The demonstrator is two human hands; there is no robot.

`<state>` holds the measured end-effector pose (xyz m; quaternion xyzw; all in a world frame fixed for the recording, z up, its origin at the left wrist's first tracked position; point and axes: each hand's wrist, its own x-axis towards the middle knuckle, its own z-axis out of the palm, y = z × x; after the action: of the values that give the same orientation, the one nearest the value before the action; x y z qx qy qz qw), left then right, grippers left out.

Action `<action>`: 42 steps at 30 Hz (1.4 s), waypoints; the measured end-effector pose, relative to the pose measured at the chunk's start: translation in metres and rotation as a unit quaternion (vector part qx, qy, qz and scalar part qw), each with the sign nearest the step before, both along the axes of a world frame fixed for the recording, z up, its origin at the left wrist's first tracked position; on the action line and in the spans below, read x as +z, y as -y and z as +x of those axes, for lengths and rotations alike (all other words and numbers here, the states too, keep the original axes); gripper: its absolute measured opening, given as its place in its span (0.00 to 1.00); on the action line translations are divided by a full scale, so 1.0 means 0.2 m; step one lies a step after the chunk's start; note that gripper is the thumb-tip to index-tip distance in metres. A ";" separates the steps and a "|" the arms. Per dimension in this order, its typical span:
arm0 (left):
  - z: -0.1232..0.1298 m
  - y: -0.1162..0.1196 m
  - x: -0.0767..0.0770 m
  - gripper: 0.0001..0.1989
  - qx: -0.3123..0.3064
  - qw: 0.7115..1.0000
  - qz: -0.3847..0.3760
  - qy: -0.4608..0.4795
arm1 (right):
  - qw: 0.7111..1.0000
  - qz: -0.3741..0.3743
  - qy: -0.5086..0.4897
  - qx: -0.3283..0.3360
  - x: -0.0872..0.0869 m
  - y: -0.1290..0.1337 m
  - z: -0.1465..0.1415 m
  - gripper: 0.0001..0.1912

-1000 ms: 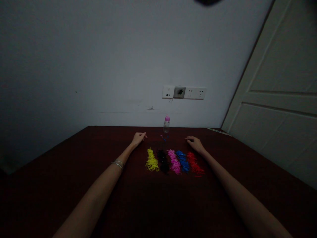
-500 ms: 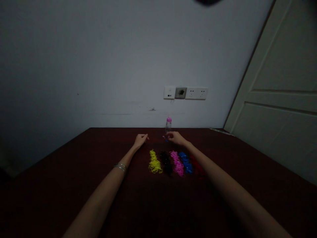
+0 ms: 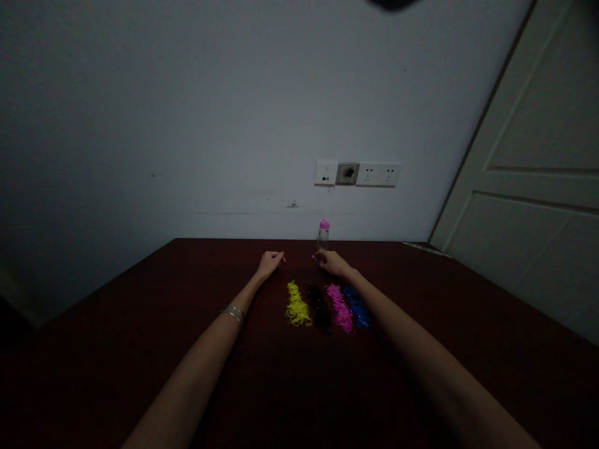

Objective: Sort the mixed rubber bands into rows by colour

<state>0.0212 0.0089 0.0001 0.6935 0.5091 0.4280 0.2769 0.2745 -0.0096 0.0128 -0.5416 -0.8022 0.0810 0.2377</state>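
Observation:
My left hand (image 3: 270,264) rests on the table to the left, its fingers curled closed; anything in them is hidden. Just in front of the bottle, my right hand (image 3: 333,262) is closed with thumb and finger pinched together. A faint bluish bit shows under those fingertips, too small to name. Between my forearms lie loose piles of what look like small rubber bands: yellow bands (image 3: 297,307), black bands (image 3: 319,307), pink bands (image 3: 340,308) and blue bands (image 3: 356,305). My right forearm partly covers the blue pile.
A clear bottle with a pink cap (image 3: 323,234) stands near the wall behind my right hand. The dark reddish table (image 3: 140,312) meets the wall at its far edge. Wall sockets (image 3: 378,175) sit above, and a panelled door (image 3: 528,187) is at the right.
The view has shifted slightly, moving the scene rightwards. My right forearm now covers the red pile and more of the blue one. Less blue shows under my right fingertips. Both hands stay closed.

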 end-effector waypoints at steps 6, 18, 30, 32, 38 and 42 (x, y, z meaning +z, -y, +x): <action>-0.01 -0.03 -0.03 0.21 -0.001 1.000 0.007 0.007 | 0.998 -0.004 -0.067 0.014 0.04 0.06 0.10 0.21; -0.02 -0.06 -0.04 0.20 -0.010 1.000 0.002 -0.003 | 0.981 -0.123 -0.086 0.120 0.11 0.37 0.39 0.21; -0.02 -0.05 -0.02 0.17 0.016 0.999 -0.032 -0.017 | 0.996 0.027 -0.078 -0.045 -0.06 0.29 0.61 0.17; -0.01 -0.06 0.00 0.15 0.026 0.999 -0.040 -0.026 | 0.994 0.057 -0.032 -0.083 -0.12 0.28 0.66 0.19; 0.14 -0.08 0.07 0.10 0.013 0.998 -0.006 -0.067 | 0.985 0.041 0.074 -0.147 -0.22 0.31 0.72 0.25; 0.30 -0.08 0.10 0.11 -0.025 0.990 0.011 -0.139 | 0.981 0.038 0.106 -0.160 -0.20 0.34 0.69 0.25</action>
<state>0.0805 0.0250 0.0210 0.7617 0.5206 0.3262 0.2060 0.4122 -0.0768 -0.0264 -0.6590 -0.7284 -0.0469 0.1819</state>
